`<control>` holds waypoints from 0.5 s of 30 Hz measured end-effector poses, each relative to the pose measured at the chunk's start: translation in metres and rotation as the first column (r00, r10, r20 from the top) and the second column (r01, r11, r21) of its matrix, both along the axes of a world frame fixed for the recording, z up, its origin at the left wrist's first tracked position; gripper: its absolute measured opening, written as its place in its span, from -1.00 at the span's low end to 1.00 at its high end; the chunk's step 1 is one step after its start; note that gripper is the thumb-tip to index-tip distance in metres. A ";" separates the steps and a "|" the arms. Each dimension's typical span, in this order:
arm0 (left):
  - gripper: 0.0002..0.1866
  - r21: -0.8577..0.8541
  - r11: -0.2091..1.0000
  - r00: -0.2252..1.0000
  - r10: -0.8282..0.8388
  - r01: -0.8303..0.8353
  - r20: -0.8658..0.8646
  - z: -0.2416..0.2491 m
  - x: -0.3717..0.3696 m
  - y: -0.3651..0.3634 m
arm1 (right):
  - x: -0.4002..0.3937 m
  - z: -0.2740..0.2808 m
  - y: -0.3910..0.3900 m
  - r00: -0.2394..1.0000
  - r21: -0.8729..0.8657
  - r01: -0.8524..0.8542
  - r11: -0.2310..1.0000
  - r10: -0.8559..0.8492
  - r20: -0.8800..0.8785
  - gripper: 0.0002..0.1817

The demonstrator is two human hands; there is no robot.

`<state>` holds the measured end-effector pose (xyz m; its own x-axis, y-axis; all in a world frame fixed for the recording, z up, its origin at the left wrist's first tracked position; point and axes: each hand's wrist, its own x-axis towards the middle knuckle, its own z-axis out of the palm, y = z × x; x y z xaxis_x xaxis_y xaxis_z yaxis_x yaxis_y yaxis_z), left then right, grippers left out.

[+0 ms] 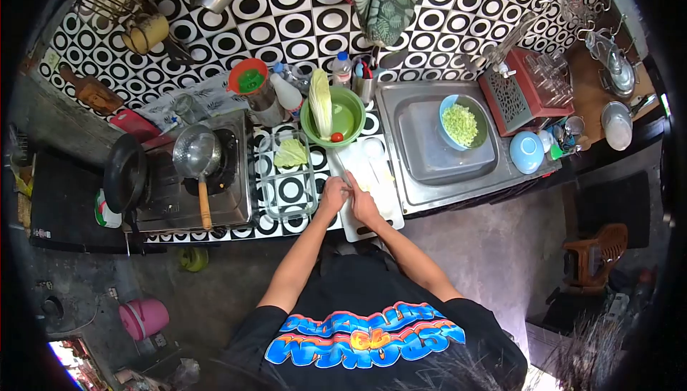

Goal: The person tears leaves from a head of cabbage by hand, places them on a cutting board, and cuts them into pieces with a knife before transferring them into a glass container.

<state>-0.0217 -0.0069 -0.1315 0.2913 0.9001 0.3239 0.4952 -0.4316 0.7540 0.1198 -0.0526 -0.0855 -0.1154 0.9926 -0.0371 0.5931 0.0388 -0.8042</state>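
Observation:
Both hands meet over a white cutting board point(390, 208) at the counter's front edge. My left hand point(334, 195) is closed, with what looks like a knife point(339, 165) at its fingers. Beside it, my right hand point(363, 203) is curled against the same spot; what lies in its fingers is too small to tell. Small pale pieces lie on the board. Behind the board, a green bowl point(349, 113) holds a long cabbage point(321, 108) and a red tomato point(337, 137). A glass dish point(289, 200) with a pale green leaf point(290, 153) stands to the left.
On the left is a stove with a pan point(197, 151) and a black skillet point(124, 174). The sink point(415, 194) at right holds a bowl of chopped greens point(459, 124). Bottles point(285, 95) stand behind the glass dish. A blue bowl point(527, 152) sits right of the sink.

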 end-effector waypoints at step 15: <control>-0.80 -0.098 0.995 0.999 -0.017 0.012 -0.044 0.010 -0.009 -0.003 | 0.029 0.021 -0.023 0.996 -0.131 -0.088 0.987 0.091 0.013 -0.20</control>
